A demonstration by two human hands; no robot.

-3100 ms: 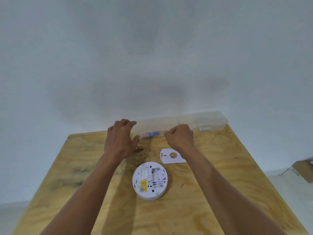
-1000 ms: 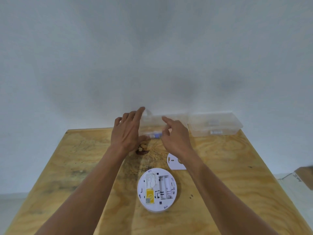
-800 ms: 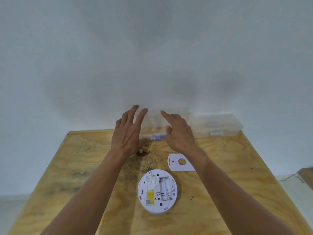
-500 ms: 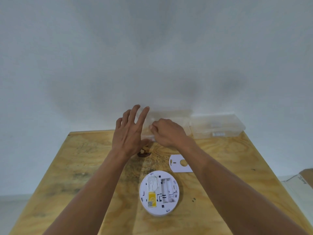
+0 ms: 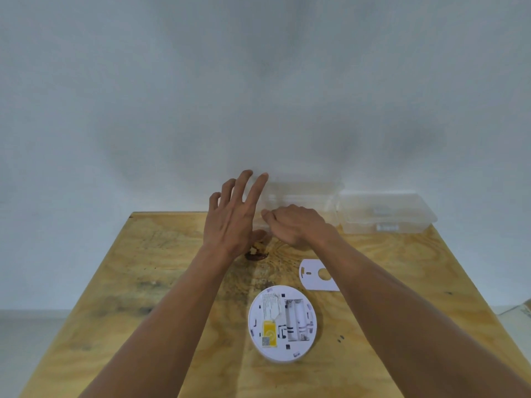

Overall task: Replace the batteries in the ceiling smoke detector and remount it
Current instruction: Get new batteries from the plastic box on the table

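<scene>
The white round smoke detector [image 5: 283, 321] lies back-up on the plywood table [image 5: 161, 282], its battery bay open and showing no cells. Its white battery cover [image 5: 313, 275] lies flat just behind it. At the table's far edge stands a clear plastic box [image 5: 304, 193] with its lid raised. My left hand [image 5: 230, 219] rests against the box's left side, fingers spread, thumb at its front. My right hand [image 5: 296, 225] reaches into the box from the front with fingers curled downward. What lies under those fingers is hidden.
A second clear plastic box [image 5: 385, 214], lid shut with small items inside, stands right of the first against the white wall. A dark knot [image 5: 255, 254] marks the wood below my left hand. A cardboard corner [image 5: 527, 307] shows on the floor at right.
The lid of the left box has been raised. My right hand dropped from open above the box to curled inside it, covering the blue battery seen earlier. My left hand stayed spread.
</scene>
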